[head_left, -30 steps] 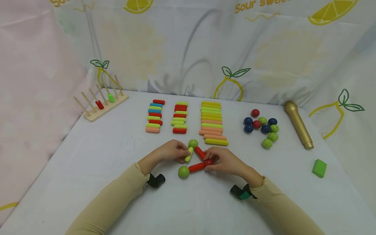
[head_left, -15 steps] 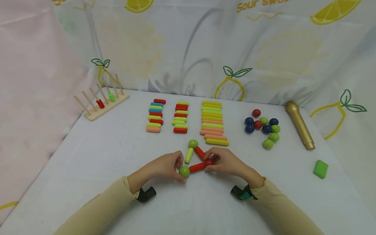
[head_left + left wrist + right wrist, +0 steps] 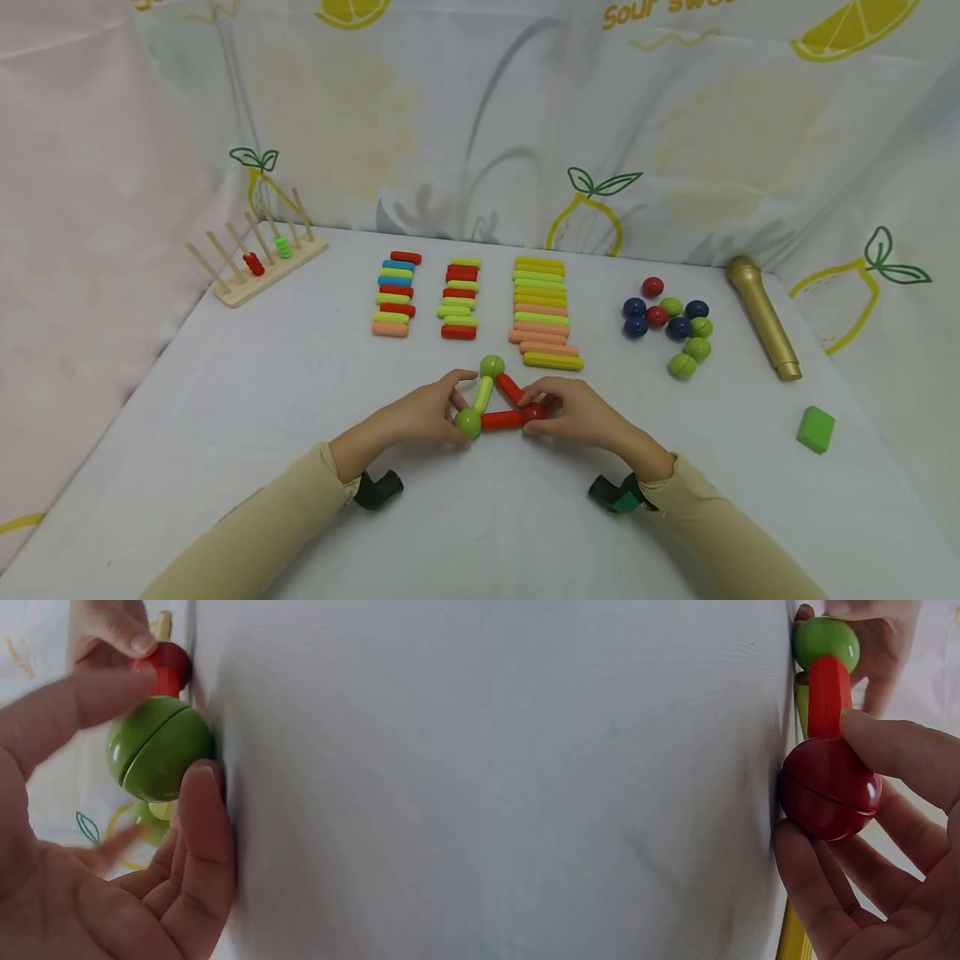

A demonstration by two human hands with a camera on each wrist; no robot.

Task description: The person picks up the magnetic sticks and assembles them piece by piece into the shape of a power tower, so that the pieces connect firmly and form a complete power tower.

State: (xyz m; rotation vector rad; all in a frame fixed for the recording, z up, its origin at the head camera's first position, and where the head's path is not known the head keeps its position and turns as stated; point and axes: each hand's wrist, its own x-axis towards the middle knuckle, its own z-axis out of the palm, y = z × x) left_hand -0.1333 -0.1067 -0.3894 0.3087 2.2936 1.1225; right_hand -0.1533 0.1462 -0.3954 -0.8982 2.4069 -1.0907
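On the white table, two green balls, a red ball and short sticks form a triangle. My left hand [image 3: 431,414] has its fingers and thumb around the near-left green ball [image 3: 165,746], fingertips touching it. A yellow-green stick [image 3: 483,394] runs from this ball to the far green ball [image 3: 492,366]. At the right corner my right hand [image 3: 573,412] holds the red ball [image 3: 829,787], with its thumb by the end of a red stick [image 3: 829,697] that links the two near balls. Another red stick [image 3: 510,388] joins the far ball and the red ball.
Behind the triangle lie rows of short sticks [image 3: 459,305] and longer sticks [image 3: 540,311]. Loose balls [image 3: 678,328], a gold toy microphone [image 3: 765,321] and a green block [image 3: 816,429] are on the right. A wooden peg rack [image 3: 270,271] with beads stands far left.
My left hand has gone from the yellow-green stick to the near-left green ball. That ball has shifted away from me, against the stick's end. The right hand stays at the red ball.
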